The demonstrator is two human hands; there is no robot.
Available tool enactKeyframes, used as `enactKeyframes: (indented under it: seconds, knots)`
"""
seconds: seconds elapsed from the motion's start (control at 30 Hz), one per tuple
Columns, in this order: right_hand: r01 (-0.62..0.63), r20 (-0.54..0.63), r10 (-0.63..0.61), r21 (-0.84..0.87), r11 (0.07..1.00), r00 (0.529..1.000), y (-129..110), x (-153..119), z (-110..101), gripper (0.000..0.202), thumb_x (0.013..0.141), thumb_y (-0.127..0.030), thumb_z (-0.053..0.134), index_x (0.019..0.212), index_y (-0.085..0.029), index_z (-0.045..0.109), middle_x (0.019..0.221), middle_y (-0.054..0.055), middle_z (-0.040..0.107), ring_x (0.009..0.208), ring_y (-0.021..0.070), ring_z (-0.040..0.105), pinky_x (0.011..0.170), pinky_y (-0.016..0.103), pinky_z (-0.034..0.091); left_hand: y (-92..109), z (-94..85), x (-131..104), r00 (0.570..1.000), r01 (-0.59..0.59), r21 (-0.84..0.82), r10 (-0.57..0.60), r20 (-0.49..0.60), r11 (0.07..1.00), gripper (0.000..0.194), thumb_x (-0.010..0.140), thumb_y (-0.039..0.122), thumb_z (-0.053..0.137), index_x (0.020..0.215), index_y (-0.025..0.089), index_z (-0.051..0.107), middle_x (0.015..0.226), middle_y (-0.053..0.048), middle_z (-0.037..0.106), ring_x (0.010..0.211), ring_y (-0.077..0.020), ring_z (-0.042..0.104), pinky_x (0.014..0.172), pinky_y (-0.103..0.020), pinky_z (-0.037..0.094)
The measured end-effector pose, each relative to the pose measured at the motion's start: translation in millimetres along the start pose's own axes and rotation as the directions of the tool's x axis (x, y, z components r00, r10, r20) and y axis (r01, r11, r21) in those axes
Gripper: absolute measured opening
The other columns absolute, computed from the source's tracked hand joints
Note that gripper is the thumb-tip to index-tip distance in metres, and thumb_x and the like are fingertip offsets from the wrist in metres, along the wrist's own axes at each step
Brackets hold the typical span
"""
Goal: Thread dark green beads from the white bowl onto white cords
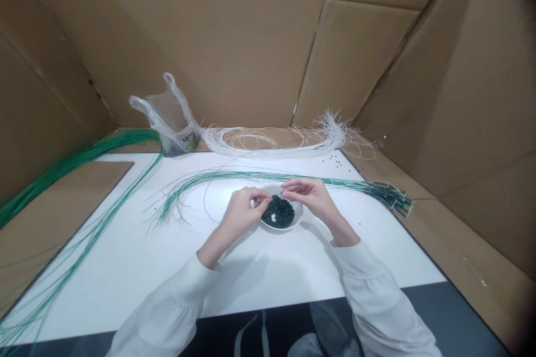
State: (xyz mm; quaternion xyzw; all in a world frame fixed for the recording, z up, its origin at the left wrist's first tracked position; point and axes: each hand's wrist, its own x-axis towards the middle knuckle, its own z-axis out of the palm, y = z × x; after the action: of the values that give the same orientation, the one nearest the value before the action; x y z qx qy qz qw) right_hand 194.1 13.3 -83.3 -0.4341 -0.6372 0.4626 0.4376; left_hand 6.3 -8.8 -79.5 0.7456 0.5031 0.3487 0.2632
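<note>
A white bowl of small dark green beads stands on the white board. At its upper left rim, my left hand has thumb and forefinger pinched together, with a thin strand running near them. My right hand is over the bowl's upper right, thumb and fingertips closed on something too small to make out. Behind both hands a bundle of green strands lies across the board, its dark beaded ends to the right.
White strands lie coiled at the back beside a plastic bag. Long green strands run down the left side. Loose dark beads dot the back right of the white board. Cardboard walls surround the workspace.
</note>
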Motion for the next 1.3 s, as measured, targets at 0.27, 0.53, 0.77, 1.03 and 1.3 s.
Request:
enactKeyframes:
  seconds: [0.27, 0.53, 0.77, 1.03, 1.3]
  knots:
    - [0.004, -0.008, -0.004, 0.003, 1.0, 1.0, 1.6, 0.3, -0.3, 0.026, 0.058, -0.032, 0.072, 0.078, -0.016, 0.067, 0.075, 0.006, 0.069, 0.072, 0.0196, 0.065, 0.066, 0.03, 0.051, 0.7, 0.3, -0.4, 1.0, -0.014, 0.016, 0.013, 0.022, 1.0, 0.018, 0.074, 0.021, 0.051, 0.077, 0.019, 0.069, 0.074, -0.002, 0.069, 0.071, -0.0158, 0.058, 0.065, -0.024, 0.042]
    - [0.008, -0.008, -0.008, 0.005, 1.0, 1.0, -0.3, -0.2, -0.1, 0.024, 0.059, -0.03, 0.072, 0.078, -0.016, 0.067, 0.074, 0.006, 0.068, 0.072, 0.0188, 0.065, 0.066, 0.029, 0.05, 0.2, 1.2, -0.6, 1.0, -0.008, 0.014, 0.008, 0.023, 1.0, 0.019, 0.073, 0.022, 0.051, 0.076, 0.019, 0.069, 0.075, -0.002, 0.069, 0.071, -0.0158, 0.058, 0.064, -0.024, 0.042]
    - [0.013, 0.027, -0.012, -0.052, 0.999, 1.0, 0.3, -0.5, 3.3, 0.025, 0.059, -0.033, 0.071, 0.077, -0.015, 0.067, 0.075, 0.007, 0.069, 0.072, 0.0202, 0.065, 0.068, 0.031, 0.05, 2.0, 1.5, 0.0, 1.0, 0.002, 0.02, -0.003, 0.025, 1.0, 0.018, 0.074, 0.021, 0.051, 0.077, 0.019, 0.069, 0.075, -0.002, 0.069, 0.07, -0.0156, 0.059, 0.066, -0.025, 0.042]
    - [0.017, 0.042, -0.015, -0.051, 0.999, 0.999, 0.3, -0.6, 3.8, 0.023, 0.059, -0.032, 0.071, 0.075, -0.016, 0.068, 0.077, 0.006, 0.068, 0.071, 0.0192, 0.064, 0.067, 0.03, 0.05, -1.4, 2.3, -1.2, 1.0, 0.014, 0.002, -0.014, 0.022, 1.0, 0.019, 0.074, 0.022, 0.051, 0.079, 0.02, 0.07, 0.078, -0.002, 0.07, 0.073, -0.0167, 0.06, 0.065, -0.025, 0.042]
    - [-0.048, 0.035, 0.049, -0.015, 0.999, 0.998, -1.4, 1.3, 2.8, 0.022, 0.06, -0.034, 0.069, 0.07, -0.014, 0.068, 0.065, 0.004, 0.066, 0.055, 0.0135, 0.058, 0.055, 0.026, 0.048, -3.2, 0.6, 1.5, 0.996, 0.088, -0.109, -0.085, 0.031, 0.99, 0.019, 0.073, 0.026, 0.055, 0.083, 0.019, 0.07, 0.082, -0.002, 0.071, 0.075, -0.0171, 0.062, 0.069, -0.025, 0.044]
